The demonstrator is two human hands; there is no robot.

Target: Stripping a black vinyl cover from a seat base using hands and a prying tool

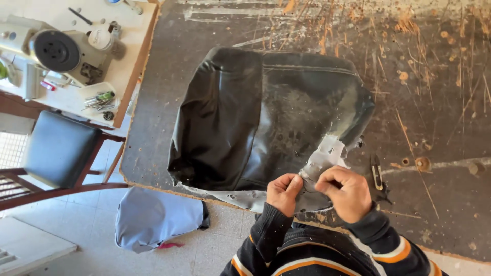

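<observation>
Far to my left a sewing machine (61,48) sits on a pale side table (134,46), with a small tray of tools (101,100) near that table's front edge. Below it stands a wooden chair with a black padded seat (59,148). On the tiled floor (76,220), close to the counter's edge, lies a pale grey bundle of cloth (153,217).

Across the scratched, dark counter (440,102) lies a black leather seat cover (266,117), its near edge hanging slightly over the counter's rim. A grey, hole-pocked lining flap (325,156) is turned up at its near right corner.

My left hand (283,191) is at that flap's lower edge, fingers pressed together on the grey material. My right hand (345,191) is just beside it, nearly touching, thumb and fingers pinched shut on the same flap. Whether something small sits between my right fingers I cannot tell.

Just right of my right hand, a pair of small black snips (376,174) lies on the counter, untouched. Further right are a round hole (422,163) and a pale streak in the surface.
</observation>
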